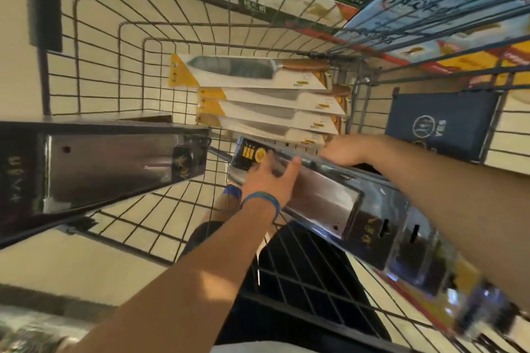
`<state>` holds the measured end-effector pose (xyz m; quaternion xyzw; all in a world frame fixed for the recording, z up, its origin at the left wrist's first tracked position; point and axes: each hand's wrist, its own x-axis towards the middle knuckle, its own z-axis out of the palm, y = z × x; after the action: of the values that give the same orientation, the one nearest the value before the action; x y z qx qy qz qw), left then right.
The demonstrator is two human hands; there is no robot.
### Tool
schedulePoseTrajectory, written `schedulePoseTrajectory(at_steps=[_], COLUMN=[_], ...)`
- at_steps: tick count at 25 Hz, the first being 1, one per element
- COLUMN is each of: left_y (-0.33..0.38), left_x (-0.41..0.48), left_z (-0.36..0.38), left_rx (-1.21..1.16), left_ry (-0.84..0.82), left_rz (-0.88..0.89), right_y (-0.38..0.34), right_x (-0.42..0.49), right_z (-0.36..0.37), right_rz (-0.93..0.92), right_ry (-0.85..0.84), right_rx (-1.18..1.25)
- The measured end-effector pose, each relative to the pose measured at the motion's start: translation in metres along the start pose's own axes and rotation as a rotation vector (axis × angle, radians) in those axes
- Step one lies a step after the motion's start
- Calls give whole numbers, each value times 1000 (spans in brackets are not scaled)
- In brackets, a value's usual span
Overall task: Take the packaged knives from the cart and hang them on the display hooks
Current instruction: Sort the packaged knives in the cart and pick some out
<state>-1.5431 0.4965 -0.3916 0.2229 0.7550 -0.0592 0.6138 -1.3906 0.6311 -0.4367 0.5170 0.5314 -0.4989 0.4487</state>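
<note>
Below you, the wire cart (94,66) fills the view. Across its near end a long black packaged cleaver (324,189) lies slanted between your hands. A second black pack (109,163) leans at the left, and white-and-yellow packaged knives (258,100) sit stacked deeper inside. Your left hand (268,175) rests on the cleaver pack with its fingers spread. Your right hand (339,152) meets the pack's far edge, but its fingers are hidden, so I cannot tell its grip.

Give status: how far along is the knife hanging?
Done: no hooks in view, cannot tell. In hand: left hand and right hand hold one dark clear-fronted cleaver pack over the wire cart. Left: stacked white-and-yellow knife packs and a second dark cleaver pack.
</note>
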Motion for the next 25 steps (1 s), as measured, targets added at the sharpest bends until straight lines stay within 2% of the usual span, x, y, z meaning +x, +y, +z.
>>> schedulePoseTrajectory(at_steps=[2, 4, 7, 10, 12, 14, 16, 17, 21, 25], left_y=[3, 3, 0, 3, 7, 11, 13, 14, 10, 17], left_x=[2, 6, 13, 25, 30, 32, 33, 32, 33, 34], left_z=[6, 4, -4, -6, -2, 4, 8, 8, 5, 2], left_rx=[146, 279, 444, 485, 529, 627, 650, 648, 640, 510], left_ry=[-37, 2, 93, 19, -42, -44, -1, 17, 41, 71], left_rz=[34, 77, 342, 423, 454, 480, 472, 464, 546, 688], right_y=[0, 0, -8, -2, 8, 16, 22, 23, 8, -24], right_x=[1, 8, 8, -3, -7, -3, 7, 10, 18, 27], right_z=[-1, -9, -10, 25, 38, 34, 27, 24, 15, 1], right_rz=[32, -59, -60, -162, -194, -170, -101, -66, -33, -100], right_ry=[-38, 16, -36, -44, 18, 178, 302, 303, 178, 185], right_rx=[88, 25, 167, 158, 160, 156, 4, -103, -469, -606])
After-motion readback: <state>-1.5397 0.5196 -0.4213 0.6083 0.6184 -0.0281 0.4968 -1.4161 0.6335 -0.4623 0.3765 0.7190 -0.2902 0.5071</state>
